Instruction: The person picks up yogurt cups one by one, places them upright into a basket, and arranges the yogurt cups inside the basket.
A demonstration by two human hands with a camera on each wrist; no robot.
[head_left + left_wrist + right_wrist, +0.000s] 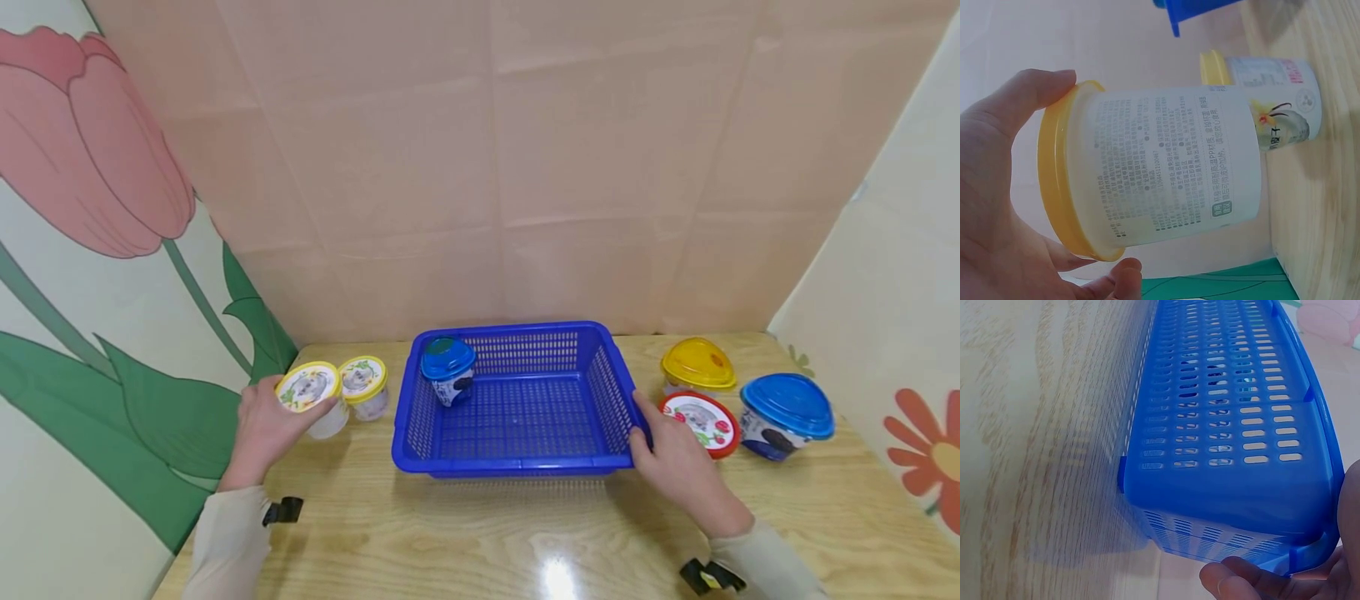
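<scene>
In the head view my left hand (268, 423) grips a white tub with a yellow lid (309, 387); thumb and fingers are around the lid's rim. Its printed side (1166, 162) fills the middle of the left wrist view. Just beside it stands a second yellow-lidded tub (365, 388). My right hand (684, 467) holds the right rim of a blue perforated plastic basket (517, 463), thumb on one side and fingers curled on the other, as the right wrist view shows. Inside the basket, at its left, is a blue-lidded tub (450, 371) with a cookie picture.
Right of the basket stand a tub with a domed yellow lid (697, 363), a red-lidded tub (701, 423) close by my right hand, and a larger blue-lidded tub (787, 408). A pinkish-brown covering (495, 167) rises behind the wooden table (450, 533); flower-patterned walls flank both sides.
</scene>
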